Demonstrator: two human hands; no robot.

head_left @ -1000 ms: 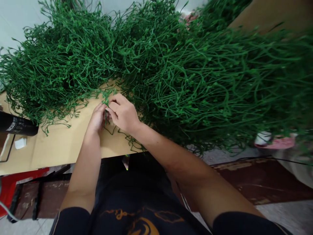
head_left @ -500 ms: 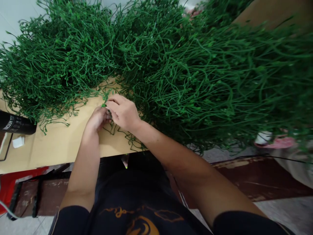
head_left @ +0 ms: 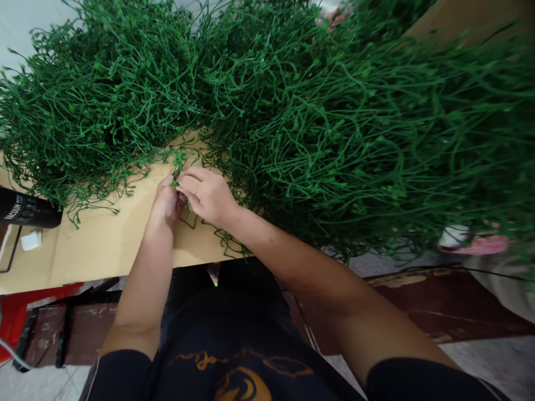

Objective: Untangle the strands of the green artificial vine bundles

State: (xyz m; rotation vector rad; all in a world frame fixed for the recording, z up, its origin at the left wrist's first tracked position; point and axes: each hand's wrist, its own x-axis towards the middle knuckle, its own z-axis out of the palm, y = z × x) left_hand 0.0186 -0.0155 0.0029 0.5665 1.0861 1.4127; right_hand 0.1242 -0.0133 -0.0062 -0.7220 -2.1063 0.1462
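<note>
Over the cardboard-covered table (head_left: 108, 239), my left hand (head_left: 168, 197) is closed on a small green stem piece (head_left: 174, 182). My right hand (head_left: 208, 195) meets it from the right, thumb and fingers pinched at the same piece; its fingertips partly hide what they grip. Thin green stems (head_left: 179, 159) stick out above both hands, and a few loose ones lie beneath and beside them. Large heaps of green stems with small bud-like tips (head_left: 125, 94) rise behind the hands and spread far to the right.
A black bottle (head_left: 29, 209) lies at the left edge, near a small white paper piece (head_left: 31, 240). Below the table are a red plastic object (head_left: 14, 317) and a dark brown surface (head_left: 451, 306). A pink item (head_left: 487, 244) is at the right.
My right hand's fingertips have shifted slightly left and down, towards my left hand. My left hand has turned a little, and more of the stems above the fingers shows.
</note>
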